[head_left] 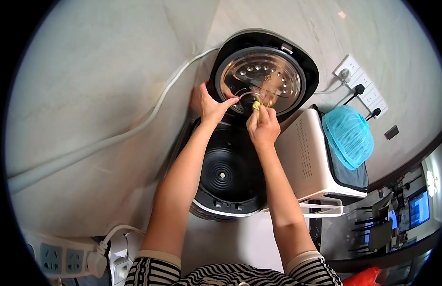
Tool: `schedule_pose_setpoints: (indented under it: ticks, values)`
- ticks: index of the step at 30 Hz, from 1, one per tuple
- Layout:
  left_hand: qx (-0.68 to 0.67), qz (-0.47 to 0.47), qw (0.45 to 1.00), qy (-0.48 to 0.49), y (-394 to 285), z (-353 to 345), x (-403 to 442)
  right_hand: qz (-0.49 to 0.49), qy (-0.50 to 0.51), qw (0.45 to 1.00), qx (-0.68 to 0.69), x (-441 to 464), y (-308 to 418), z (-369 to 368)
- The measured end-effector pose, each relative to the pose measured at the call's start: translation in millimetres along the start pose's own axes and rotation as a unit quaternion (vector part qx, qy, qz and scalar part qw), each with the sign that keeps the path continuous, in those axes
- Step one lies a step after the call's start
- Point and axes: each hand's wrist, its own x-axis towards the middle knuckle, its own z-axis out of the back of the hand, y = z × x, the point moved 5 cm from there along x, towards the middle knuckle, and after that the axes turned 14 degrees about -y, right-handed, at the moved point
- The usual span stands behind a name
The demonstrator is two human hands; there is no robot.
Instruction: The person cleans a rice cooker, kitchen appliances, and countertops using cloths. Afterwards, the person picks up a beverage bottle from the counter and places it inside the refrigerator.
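Observation:
A rice cooker (209, 209) stands with its lid (306, 62) raised against the wall. Its dark cooking well (221, 164) shows a ringed base, and no inner pot sits in it. My left hand (213, 106) steadies the lid's left edge, thumb stretched over the shiny metal inner plate (259, 71), fingers partly behind the rim. In my right hand (264, 126) a yellowish cloth (256, 106) is pinched and pressed to the round fitting (249, 101) low on that plate. Most of the cloth is hidden by my fingers.
A white boxy appliance (302, 152) stands close on the right, topped by a dark cloth and a blue plastic basket (348, 136). Wall sockets (361, 86) hold several plugs. A grey cable (154, 112) runs along the wall on the left, above more sockets (63, 257).

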Motion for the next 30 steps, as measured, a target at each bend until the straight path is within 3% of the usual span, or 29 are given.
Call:
schedule_pose_setpoints:
  ticks: [1,4,8,12,13,22,30]
  values:
    - [-0.006,-0.001,1.0,0.003,-1,0,-1,-0.047,0.068,0.996,-0.038,-8,-10,-3]
    - [-0.015,-0.003,1.0,0.004,-3,0,0,-0.007,0.1,0.995,-0.004,-25,-11,-1]
    - [-0.003,-0.003,1.0,0.002,-1,1,-1,-0.083,0.022,0.996,0.035,-12,-7,7]
    - [-0.009,-0.011,1.0,0.0,0,0,-1,-0.012,-0.023,0.998,0.056,15,16,11]
    - [-0.003,-0.017,1.0,-0.004,0,0,-2,-0.002,0.02,0.999,0.025,15,17,5]
    - [-0.003,-0.019,1.0,-0.017,2,-1,-2,0.148,0.04,0.987,-0.04,16,31,-6]
    - [0.002,-0.01,1.0,-0.006,2,2,-3,0.164,0.147,0.967,-0.129,-19,33,-22]
